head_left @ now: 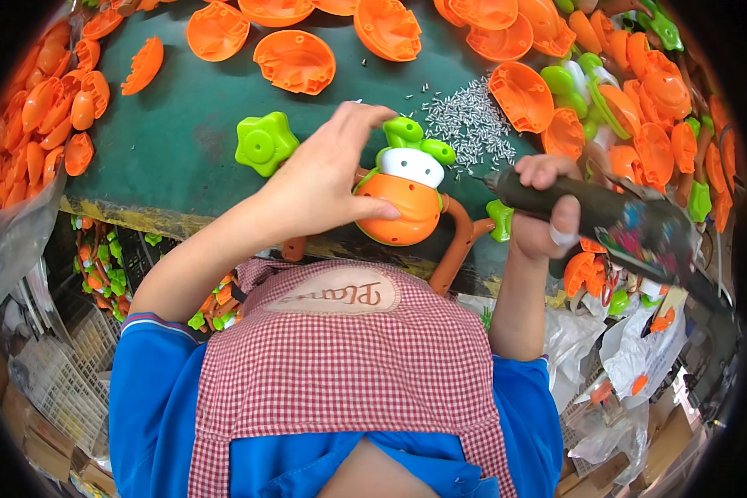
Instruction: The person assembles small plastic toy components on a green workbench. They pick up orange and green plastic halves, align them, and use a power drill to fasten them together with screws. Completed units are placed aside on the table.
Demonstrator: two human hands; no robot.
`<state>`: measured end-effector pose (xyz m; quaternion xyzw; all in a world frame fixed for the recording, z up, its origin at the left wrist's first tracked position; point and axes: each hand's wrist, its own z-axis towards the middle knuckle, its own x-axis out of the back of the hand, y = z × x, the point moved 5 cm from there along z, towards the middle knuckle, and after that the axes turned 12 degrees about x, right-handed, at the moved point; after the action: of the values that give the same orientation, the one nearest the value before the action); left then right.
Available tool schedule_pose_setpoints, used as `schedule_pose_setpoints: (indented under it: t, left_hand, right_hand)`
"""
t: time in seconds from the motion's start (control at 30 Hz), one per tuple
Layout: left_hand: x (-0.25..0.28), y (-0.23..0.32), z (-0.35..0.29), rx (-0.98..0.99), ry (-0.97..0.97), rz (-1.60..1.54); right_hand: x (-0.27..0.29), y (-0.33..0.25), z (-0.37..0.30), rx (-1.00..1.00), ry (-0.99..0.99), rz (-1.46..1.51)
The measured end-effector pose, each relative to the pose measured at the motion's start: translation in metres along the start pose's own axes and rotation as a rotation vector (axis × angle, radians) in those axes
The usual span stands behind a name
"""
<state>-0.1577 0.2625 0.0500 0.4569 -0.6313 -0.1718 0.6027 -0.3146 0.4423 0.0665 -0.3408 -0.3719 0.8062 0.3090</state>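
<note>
Left hand: the left hand point(324, 178) lay cupped over the orange toy body point(398, 207), thumb on its front, fingers spread loosely above; it steadied the toy, not a closed fist.
Right hand: the right hand point(544, 212) was wrapped tight round a dark electric screwdriver point(589, 212), bit tip pointing left toward the toy.
Toy: rounded orange shell with a white band and green knobs on top, at the near edge of the green table point(183, 158), an orange curved handle point(456, 241) hanging off below it.
Screws: a pile of small silver screws point(469, 124) just behind the toy.
Nearby: a green star-shaped part point(264, 143) left of the hand; orange half shells point(295, 62) spread across the far table.
Clothing: checked red apron point(349, 357) over a blue shirt.
</note>
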Motion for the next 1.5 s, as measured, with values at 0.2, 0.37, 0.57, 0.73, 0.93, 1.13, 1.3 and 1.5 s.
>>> schedule_pose_setpoints:
  t: [0.2,0.37,0.57,0.73,0.93,1.13,1.3,1.5]
  left_hand:
    - [-0.011,0.039,0.023,-0.517,0.237,0.297]
    - [-0.036,0.045,0.051,-0.526,0.186,0.231]
    - [-0.031,0.039,0.047,-0.494,0.207,0.135]
    - [-0.029,0.034,0.044,-0.385,0.138,-0.021]
    - [-0.016,0.038,0.024,-0.377,0.210,0.040]
    - [-0.016,-0.009,0.005,0.325,-0.231,0.046]
    - [-0.024,-0.015,0.005,0.355,-0.308,-0.013]
    - [-0.020,-0.012,0.005,0.364,-0.330,-0.054]
  right_hand:
    - [-0.024,-0.039,0.016,0.170,-0.214,0.081]
    - [-0.035,-0.041,0.017,0.208,-0.248,0.073]
    - [-0.034,-0.042,0.016,0.189,-0.240,0.124]
    - [-0.040,-0.043,0.018,0.173,-0.273,0.146]
    - [-0.044,-0.041,0.013,0.147,-0.178,0.199]
    - [-0.069,-0.039,0.016,0.044,-0.288,0.220]
    - [-0.091,-0.038,0.008,-0.176,-0.199,0.174]
    - [-0.094,-0.017,0.004,-0.280,-0.363,0.010]
